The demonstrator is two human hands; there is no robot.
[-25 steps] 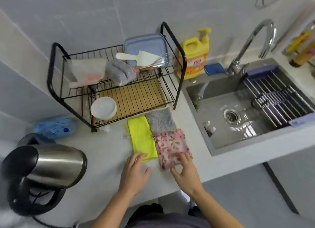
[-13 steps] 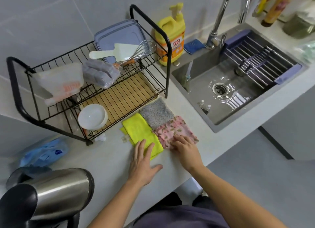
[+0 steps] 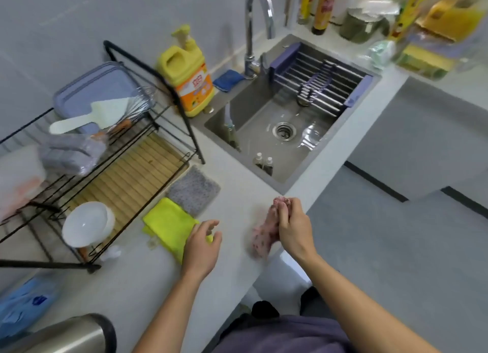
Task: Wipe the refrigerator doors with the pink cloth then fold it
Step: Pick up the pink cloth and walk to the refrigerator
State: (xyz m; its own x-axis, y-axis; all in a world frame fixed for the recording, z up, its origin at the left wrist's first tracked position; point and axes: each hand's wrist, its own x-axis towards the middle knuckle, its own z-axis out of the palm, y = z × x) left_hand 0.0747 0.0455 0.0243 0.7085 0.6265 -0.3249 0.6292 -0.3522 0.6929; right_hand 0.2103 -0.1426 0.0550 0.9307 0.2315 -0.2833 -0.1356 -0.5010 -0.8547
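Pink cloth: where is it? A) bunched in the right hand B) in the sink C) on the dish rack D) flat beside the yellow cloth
A: the right hand grips the pink cloth, which hangs bunched below its fingers.

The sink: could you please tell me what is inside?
A slatted rack spans the sink at its far end; two small bottles stand by its near wall; the drain shows. The floor beneath the rack is partly hidden.

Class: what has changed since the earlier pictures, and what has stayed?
The right hand gripped the pink cloth and lifted it rightward off the counter. The left hand, flat before, now curls loosely over the yellow cloth. It and the grey cloth stayed put.
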